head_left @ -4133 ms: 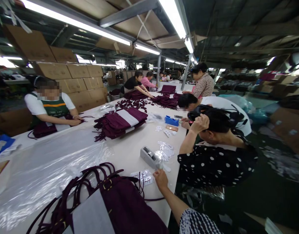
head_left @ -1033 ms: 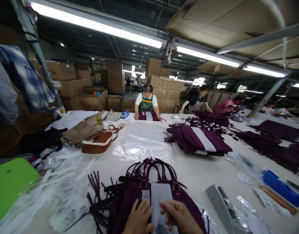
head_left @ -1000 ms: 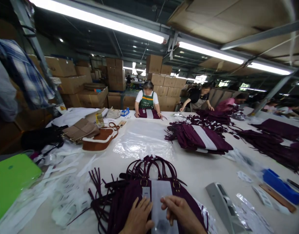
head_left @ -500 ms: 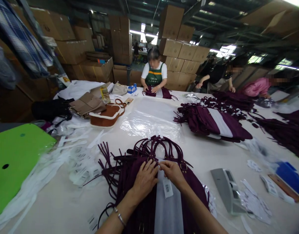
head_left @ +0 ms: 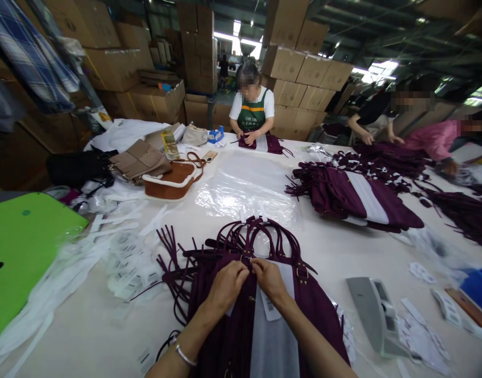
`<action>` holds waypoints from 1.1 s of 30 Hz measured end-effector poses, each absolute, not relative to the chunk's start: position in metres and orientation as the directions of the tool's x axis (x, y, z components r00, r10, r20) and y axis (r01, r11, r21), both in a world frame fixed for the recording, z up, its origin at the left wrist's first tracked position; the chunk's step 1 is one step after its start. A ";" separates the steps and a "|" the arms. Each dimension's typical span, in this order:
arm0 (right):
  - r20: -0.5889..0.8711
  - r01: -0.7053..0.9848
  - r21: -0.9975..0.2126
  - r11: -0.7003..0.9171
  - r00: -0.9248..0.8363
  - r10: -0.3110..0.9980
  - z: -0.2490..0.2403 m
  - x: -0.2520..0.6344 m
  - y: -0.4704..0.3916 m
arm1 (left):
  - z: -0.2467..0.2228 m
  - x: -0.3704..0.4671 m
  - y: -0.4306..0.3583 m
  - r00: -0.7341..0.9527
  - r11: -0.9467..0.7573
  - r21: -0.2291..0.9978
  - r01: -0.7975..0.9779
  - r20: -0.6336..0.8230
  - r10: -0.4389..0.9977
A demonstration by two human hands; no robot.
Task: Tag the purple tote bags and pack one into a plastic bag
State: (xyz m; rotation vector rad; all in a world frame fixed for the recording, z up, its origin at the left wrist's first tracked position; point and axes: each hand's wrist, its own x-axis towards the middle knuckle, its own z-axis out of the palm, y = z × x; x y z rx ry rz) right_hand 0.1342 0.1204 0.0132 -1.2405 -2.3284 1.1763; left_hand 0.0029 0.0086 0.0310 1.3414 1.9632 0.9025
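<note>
A stack of dark purple handbags (head_left: 319, 320) lies in front of me, handles pointing away, with a strip of whitish paper (head_left: 278, 349) down the top one. My left hand (head_left: 228, 283) and my right hand (head_left: 269, 278) meet at the base of a purple handle (head_left: 248, 231), near a metal ring. Both have their fingers pinched together, almost touching; what is between the fingertips is too small to make out. Just below my right hand hangs a white barcode tag (head_left: 270, 311), partly covered by it. Purple tassels (head_left: 172, 257) spread out on the left.
A clear plastic sheet (head_left: 241, 184) lies beyond the bags. To the right are a grey tape dispenser (head_left: 368, 310) and another purple bag pile (head_left: 339, 197). At left are barcode stickers (head_left: 132, 257), a green board (head_left: 32, 247) and a brown bag (head_left: 172, 184). Co-workers handle purple bags across the table.
My left hand has gone from lying spread on the bag to a pinch. My right hand has shifted slightly left towards it, and the tag now hangs tilted below.
</note>
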 end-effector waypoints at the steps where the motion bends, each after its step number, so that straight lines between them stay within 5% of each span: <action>1: -0.138 0.601 -0.721 0.345 -0.613 0.778 0.014 0.131 0.121 | 0.027 -0.001 0.018 -0.382 0.331 0.798 0.503 -0.138 0.914; 7: -0.155 0.734 -0.444 0.514 -0.628 0.762 0.013 0.116 0.121 | 0.001 -0.011 0.059 -0.510 0.498 0.754 0.429 -0.253 0.822; 15: -0.237 0.823 -0.305 0.478 -0.552 0.799 0.020 0.101 0.104 | -0.013 -0.022 0.056 -0.368 0.377 0.909 0.177 -0.294 0.882; 20: -0.281 0.777 -0.507 0.372 -0.557 0.781 0.019 0.095 0.092 | -0.018 -0.028 0.054 -0.286 0.322 0.944 0.073 -0.289 0.913; 25: -0.460 0.601 -0.799 -0.006 -0.604 0.651 0.011 0.102 0.108 | -0.017 -0.032 0.054 -0.329 0.224 0.961 0.164 -0.161 0.931; 33: -0.458 0.432 -0.881 -0.195 -0.671 0.584 -0.003 0.112 0.120 | -0.017 -0.037 0.056 -0.298 0.246 0.959 0.139 -0.197 0.934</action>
